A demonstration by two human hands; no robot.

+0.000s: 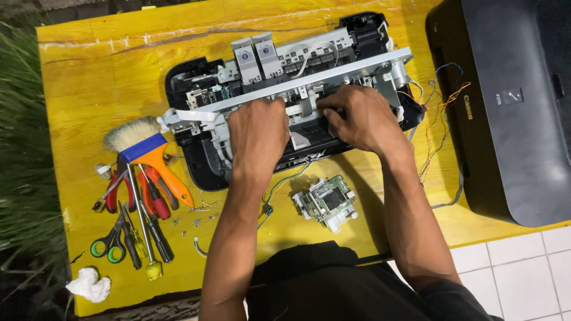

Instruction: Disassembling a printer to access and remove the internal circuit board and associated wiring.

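An opened printer chassis [196, 157] lies on the yellow table [89, 71], its black base, metal rail and two grey ink cartridges [257, 56] exposed. My left hand [259, 134] rests on the middle of the mechanism, fingers curled down onto a white part below the rail. My right hand [357, 116] is just to its right, fingers pinching a small white and grey part [306, 107] in the mechanism. Both hands nearly touch.
A black printer cover [511, 107] lies at the right. A small green circuit board assembly [327, 202] sits near the front. At the left lie a brush [146, 148], pliers, screwdrivers, green-handled scissors [108, 245], loose screws and a crumpled tissue [89, 285]. Loose wires trail at the right.
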